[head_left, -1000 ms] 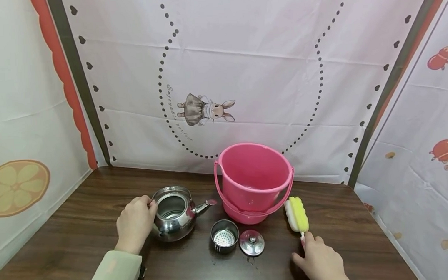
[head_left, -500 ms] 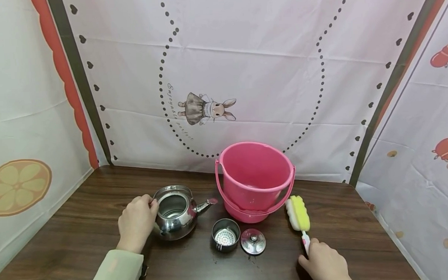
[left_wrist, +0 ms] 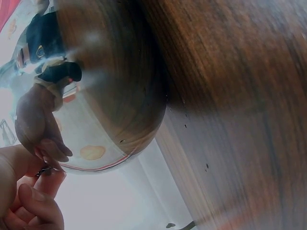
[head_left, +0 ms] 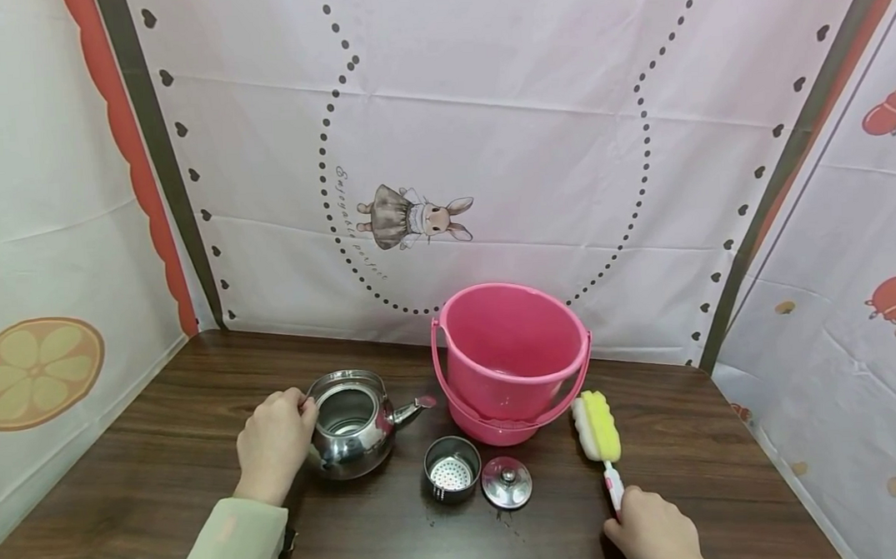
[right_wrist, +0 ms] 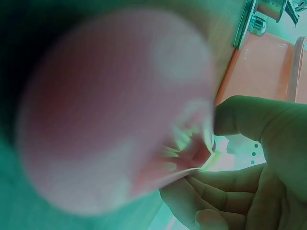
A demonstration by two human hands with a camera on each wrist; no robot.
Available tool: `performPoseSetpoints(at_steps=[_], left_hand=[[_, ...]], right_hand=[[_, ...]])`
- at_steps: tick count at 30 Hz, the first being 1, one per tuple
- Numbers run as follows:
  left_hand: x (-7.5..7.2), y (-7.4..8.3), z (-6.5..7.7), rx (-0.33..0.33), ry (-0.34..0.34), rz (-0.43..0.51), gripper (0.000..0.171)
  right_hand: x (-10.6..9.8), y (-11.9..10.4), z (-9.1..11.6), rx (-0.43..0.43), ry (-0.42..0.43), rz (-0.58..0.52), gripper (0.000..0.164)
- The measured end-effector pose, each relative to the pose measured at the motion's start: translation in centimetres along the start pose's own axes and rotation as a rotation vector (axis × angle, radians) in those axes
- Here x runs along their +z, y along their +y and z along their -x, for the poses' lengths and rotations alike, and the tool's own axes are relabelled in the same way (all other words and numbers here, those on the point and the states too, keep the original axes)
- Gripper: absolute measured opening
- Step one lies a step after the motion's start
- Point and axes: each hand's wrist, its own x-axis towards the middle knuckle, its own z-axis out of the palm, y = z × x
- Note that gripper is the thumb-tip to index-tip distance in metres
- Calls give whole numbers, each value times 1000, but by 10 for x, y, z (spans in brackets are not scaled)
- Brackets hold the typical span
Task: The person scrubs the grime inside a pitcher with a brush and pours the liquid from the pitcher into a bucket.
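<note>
Head view: right hand (head_left: pixel 657 529), fingers curled closed round the handle (head_left: pixel 615 486) of the sponge brush (head_left: pixel 601 427), slid back from its neck; brush lying toward the bench's (head_left: pixel 377 537) right edge. Seems a hold being settled, scrubbing not begun. Left hand (head_left: pixel 273 445) unmoved, fingers pinching the side of the kettle (head_left: pixel 351 457), left of centre. Bucket (head_left: pixel 498 394) nearer the far edge.

head view forward and down, wrists close-up

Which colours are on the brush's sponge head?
The sponge head is yellow and white; it shows best in the head view.
</note>
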Motion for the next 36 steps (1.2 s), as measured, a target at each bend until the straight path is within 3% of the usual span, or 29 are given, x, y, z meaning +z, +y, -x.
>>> performPoseSetpoints(at_steps=[10, 36], left_hand=[[-1, 1, -1, -14, -18, -2, 18], [-1, 1, 0, -19, -30, -6, 18]], right_hand=[[1, 3, 0, 3, -34, -9, 28], [-5, 3, 1, 17, 12, -62, 22]])
